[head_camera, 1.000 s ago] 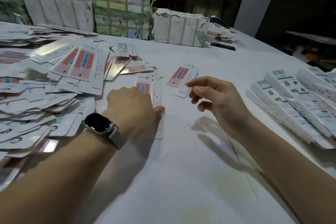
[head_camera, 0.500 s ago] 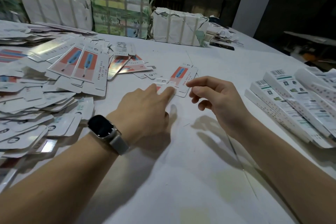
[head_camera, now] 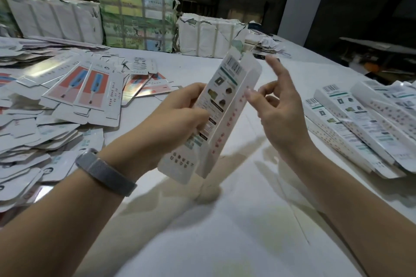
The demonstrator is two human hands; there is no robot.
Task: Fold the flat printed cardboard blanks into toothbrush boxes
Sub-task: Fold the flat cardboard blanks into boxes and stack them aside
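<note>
Left grip (head_camera: 177, 117) now clasps a cardboard blank (head_camera: 216, 114) and holds it tilted up above the bench (head_camera: 225, 231); half a second ago that hand lay flat on the bench, fingers pressing a blank beside the loose pile. Right grip (head_camera: 276, 105) has risen too: earlier it hovered low over the surface, and now its fingertips (head_camera: 249, 94) touch the blank's right panel near the top, with the index finger pointing up and the other fingers loosely bent, holding nothing.

Partly folded along a long crease, the blank shows two panels meeting at an angle. Its left panel carries a barcode at the upper end, a teal band, small product pictures and dark text blocks. Its right panel is plain white with a column of small red marks. Rounded flaps stick out at both ends.

Flat blanks (head_camera: 74, 96) lie scattered at the left, and folded boxes (head_camera: 360, 123) are stacked at the right.
</note>
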